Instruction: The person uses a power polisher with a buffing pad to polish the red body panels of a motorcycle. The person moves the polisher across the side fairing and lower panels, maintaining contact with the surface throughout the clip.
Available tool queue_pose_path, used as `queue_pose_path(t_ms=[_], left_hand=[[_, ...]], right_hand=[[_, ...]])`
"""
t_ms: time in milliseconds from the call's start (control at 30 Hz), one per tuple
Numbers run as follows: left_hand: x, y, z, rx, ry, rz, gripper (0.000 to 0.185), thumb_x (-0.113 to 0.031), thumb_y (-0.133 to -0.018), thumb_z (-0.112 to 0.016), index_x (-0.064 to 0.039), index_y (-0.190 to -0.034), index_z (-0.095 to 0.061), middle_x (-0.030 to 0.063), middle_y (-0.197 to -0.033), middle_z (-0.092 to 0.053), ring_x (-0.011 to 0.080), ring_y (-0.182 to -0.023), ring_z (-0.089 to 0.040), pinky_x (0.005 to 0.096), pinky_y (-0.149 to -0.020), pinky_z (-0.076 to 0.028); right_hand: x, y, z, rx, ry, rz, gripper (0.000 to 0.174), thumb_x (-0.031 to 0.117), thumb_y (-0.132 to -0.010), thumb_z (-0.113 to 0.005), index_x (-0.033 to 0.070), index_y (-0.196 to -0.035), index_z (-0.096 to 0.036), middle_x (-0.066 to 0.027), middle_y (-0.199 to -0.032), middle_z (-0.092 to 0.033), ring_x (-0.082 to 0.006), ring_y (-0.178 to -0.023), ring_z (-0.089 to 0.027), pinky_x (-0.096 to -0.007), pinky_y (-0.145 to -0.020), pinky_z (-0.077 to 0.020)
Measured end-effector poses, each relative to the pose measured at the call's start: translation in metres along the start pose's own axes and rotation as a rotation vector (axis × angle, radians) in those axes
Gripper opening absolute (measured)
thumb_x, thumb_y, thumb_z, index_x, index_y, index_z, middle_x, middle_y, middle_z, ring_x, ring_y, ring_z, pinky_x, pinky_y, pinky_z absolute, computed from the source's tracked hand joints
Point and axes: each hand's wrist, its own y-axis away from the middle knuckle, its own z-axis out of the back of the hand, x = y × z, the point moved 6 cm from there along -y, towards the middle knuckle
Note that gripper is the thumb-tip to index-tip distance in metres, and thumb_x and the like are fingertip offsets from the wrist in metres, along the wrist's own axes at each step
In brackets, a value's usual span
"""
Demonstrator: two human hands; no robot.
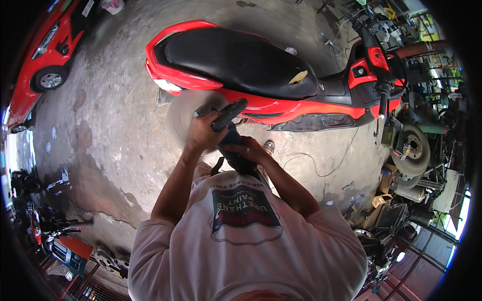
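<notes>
My left hand [205,131] grips the front handle of a blue-and-black power polisher [232,136]. My right hand [248,149] is closed around the tool's body, nearer my waist. A wide round pad [180,118], blurred as if spinning, shows to the left of my left hand. Its rim lies by the rear side panel of a red scooter [263,107]; whether the two touch, I cannot tell. The scooter's black seat [233,60] has a torn patch [298,77] near its front end, with pale padding showing.
A red car [52,41] stands at the far left. To the right are a spare wheel [412,148], cardboard and cluttered parts. A thin cable [320,174] runs over the stained concrete floor [113,124]. Motorcycles [49,222] and loose wheel rims [107,259] are at the lower left.
</notes>
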Motion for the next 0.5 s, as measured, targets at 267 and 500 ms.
queue_pose_path(t_ms=[267, 500], left_hand=[[-0.006, 0.007, -0.029, 0.071, -0.082, -0.036, 0.025, -0.018, -0.078, -0.086, -0.005, -0.096, -0.074, 0.0173, -0.086, -0.074, 0.0397, -0.08, -0.076, 0.0462, -0.069, -0.06], [-0.055, -0.002, -0.136, 0.219, 0.024, -0.23, 0.022, -0.018, -0.073, -0.083, -0.006, -0.083, -0.067, 0.0151, -0.077, -0.07, 0.0391, -0.075, -0.072, 0.0475, -0.067, -0.058]], right_hand=[[-0.045, -0.009, -0.004, 0.008, -0.082, 0.11, 0.078, 0.072, -0.085, -0.08, 0.001, -0.117, -0.079, -0.0142, -0.101, -0.082, -0.0247, -0.094, -0.079, -0.0389, -0.087, -0.0598], [-0.134, 0.041, 0.043, -0.181, -0.381, 0.003, 0.061, 0.054, -0.096, -0.081, 0.002, -0.126, -0.075, -0.0058, -0.109, -0.079, -0.0168, -0.101, -0.072, -0.0362, -0.091, -0.0567]])
